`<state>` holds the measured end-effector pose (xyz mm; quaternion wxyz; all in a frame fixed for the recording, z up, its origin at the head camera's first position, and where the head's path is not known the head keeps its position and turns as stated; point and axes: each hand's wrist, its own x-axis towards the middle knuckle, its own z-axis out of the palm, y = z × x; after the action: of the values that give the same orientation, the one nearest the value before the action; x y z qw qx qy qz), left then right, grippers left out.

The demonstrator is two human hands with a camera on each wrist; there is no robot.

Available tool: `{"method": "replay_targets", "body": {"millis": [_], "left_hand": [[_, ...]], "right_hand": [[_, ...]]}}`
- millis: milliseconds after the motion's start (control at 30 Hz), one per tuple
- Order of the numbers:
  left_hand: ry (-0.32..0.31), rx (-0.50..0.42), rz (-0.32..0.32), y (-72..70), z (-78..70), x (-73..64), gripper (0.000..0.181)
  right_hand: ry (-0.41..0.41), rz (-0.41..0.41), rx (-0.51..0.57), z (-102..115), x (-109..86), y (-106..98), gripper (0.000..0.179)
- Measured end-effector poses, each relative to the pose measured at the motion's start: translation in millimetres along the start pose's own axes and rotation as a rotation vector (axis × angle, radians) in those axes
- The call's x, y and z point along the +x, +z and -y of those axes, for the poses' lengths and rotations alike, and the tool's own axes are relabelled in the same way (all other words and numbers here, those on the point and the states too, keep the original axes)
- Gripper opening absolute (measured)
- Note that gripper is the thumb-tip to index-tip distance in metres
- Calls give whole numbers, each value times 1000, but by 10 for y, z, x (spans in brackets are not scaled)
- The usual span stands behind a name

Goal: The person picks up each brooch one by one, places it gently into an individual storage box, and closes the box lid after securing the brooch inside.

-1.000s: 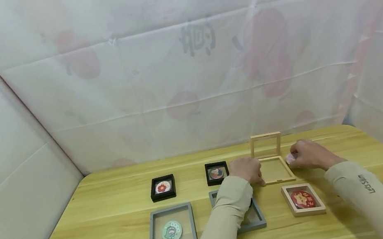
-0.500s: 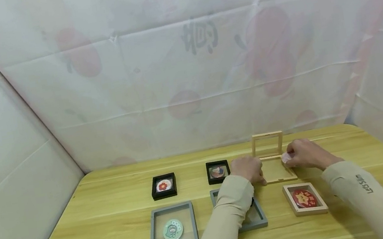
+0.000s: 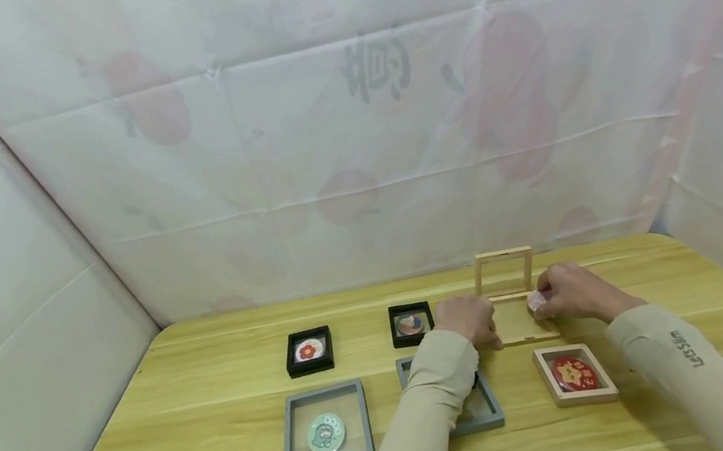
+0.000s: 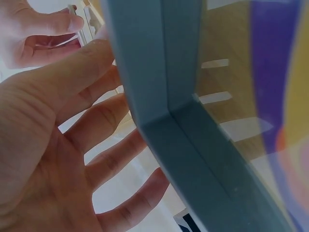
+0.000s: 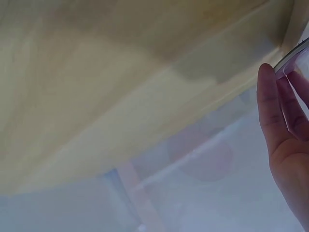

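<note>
My right hand point(image 3: 574, 292) pinches a small pale pink round badge point(image 3: 535, 300) by its edge, seen edge-on in the right wrist view. It is over the right side of an open light-wood display frame point(image 3: 514, 319), whose lid point(image 3: 503, 255) stands upright at the back. My left hand point(image 3: 465, 319) holds the frame's left side, its thumb down at the front left corner. In the left wrist view a grey frame point(image 4: 169, 106) in the foreground covers the left fingertips; the fingers point(image 4: 104, 121) are bent and spread.
A wooden frame with a red badge point(image 3: 575, 374) lies in front. Under the left forearm is a grey frame point(image 3: 481, 421). Black frames stand left, one with a flower badge point(image 3: 309, 350), one beside the hand point(image 3: 411, 324). A grey frame point(image 3: 285, 450) holds a green badge.
My right hand has carried the badge leftward, from beside the open wooden frame to over its right side. The left hand has stayed at the frame's left side.
</note>
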<state>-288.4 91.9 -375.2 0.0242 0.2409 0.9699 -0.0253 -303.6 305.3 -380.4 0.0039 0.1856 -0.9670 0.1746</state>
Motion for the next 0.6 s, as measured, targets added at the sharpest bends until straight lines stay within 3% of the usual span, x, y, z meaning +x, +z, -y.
{"method": "replay_targets", "body": {"millis": [600], "left_hand": [[1,-5,-15,3,5,6,24]], "right_hand": [[-93,19,-3,104,66,4,22]]}}
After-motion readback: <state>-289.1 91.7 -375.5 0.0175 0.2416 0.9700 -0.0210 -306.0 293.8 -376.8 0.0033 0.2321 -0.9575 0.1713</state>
